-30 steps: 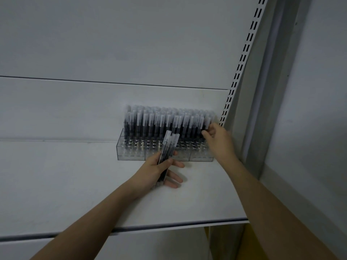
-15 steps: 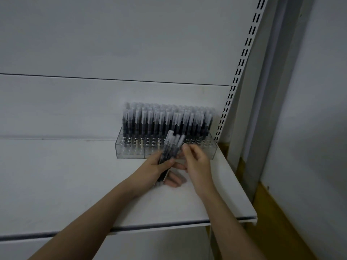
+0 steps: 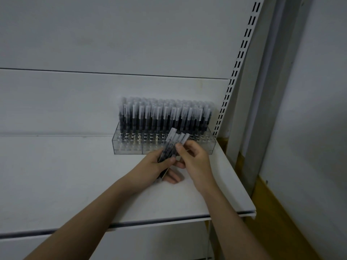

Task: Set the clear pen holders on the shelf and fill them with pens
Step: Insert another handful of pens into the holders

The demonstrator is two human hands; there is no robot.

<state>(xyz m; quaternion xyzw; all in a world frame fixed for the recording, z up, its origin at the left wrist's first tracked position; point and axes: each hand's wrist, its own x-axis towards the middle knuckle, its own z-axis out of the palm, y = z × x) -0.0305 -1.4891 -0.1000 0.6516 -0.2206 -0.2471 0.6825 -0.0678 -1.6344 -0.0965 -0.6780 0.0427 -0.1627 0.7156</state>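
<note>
**Sam:** Pens first! What do the ones closest to us look like?

**Mia:** A small bunch of pens (image 3: pixel 170 149) sits in the left hand (image 3: pixel 150 166). Each one has a dark body and a pale, see-through cap. The caps fan out at the top and lean to the right. The left hand's thumb and fingers curl around the lower part of the bunch, so it has a firm hold. Two of its fingers stick out below, just over the shelf (image 3: pixel 75 184).

**Sam:** And the other hand?

**Mia:** The right hand (image 3: pixel 195 162) is right beside the bunch. Its thumb and first finger pinch one pen near the top. Its other fingers are bent in. The two hands touch each other.

**Sam:** What is just behind the hands?

**Mia:** The clear pen holders (image 3: pixel 129 147). They stand side by side on the shelf, like one long see-through box. I can see a line in the front wall where two of them meet. Their tops have rows of little round holes. The front rows of holes have no pens in them.

**Sam:** And farther back?

**Mia:** The back rows are full. Lots of standing pens (image 3: pixel 165 117) stick straight up, packed close together. They look the same as the ones in the hand, dark below and pale caps on top.

**Sam:** What is behind all that?

**Mia:** A white back panel (image 3: pixel 112 44). The holders are pushed up close to it. On the right is a white post with slots (image 3: pixel 242 53), near the end of the holders.
</note>
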